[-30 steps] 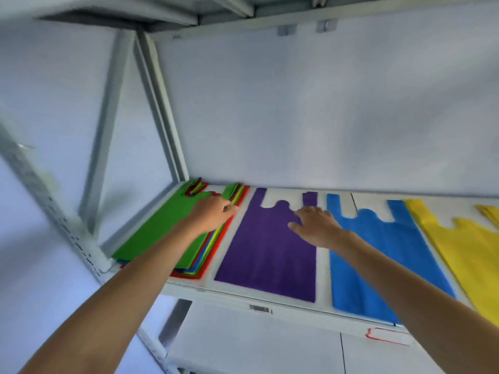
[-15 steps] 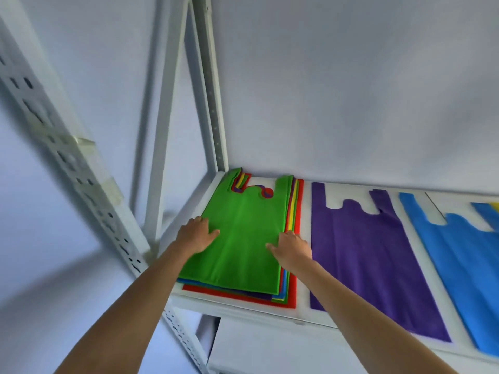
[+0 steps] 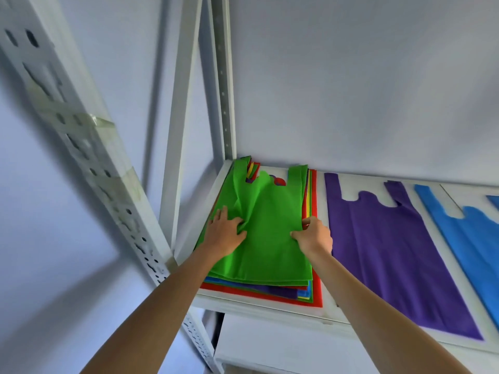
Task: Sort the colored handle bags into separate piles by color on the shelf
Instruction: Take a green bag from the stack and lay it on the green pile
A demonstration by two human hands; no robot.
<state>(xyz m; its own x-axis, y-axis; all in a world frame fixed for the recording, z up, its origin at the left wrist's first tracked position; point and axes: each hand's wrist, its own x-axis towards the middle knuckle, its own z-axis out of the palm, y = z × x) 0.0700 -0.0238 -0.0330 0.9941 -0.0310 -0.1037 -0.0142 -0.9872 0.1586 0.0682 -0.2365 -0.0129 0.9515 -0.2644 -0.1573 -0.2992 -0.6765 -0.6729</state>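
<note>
A green handle bag (image 3: 270, 228) lies on top of a mixed stack of colored bags (image 3: 314, 300) in the shelf's left corner. My left hand (image 3: 224, 233) presses on the bag's left side and bunches the fabric under its fingers. My right hand (image 3: 313, 236) pinches the bag's right edge between thumb and fingers. The green fabric is wrinkled and slightly raised between the two hands. Red, blue, purple and yellow edges stick out below it. A purple bag (image 3: 388, 252) lies flat to the right, then a blue bag (image 3: 469, 238).
The white shelf board (image 3: 259, 309) meets a grey wall at the back. Perforated metal uprights (image 3: 89, 147) and a rear post (image 3: 224, 85) frame the left corner. A white lower level shows under the shelf's front edge.
Both hands moved from the purple bag area onto the green bag and closed on its two sides, wrinkling it. The view swung left, so the yellow bags left the frame.
</note>
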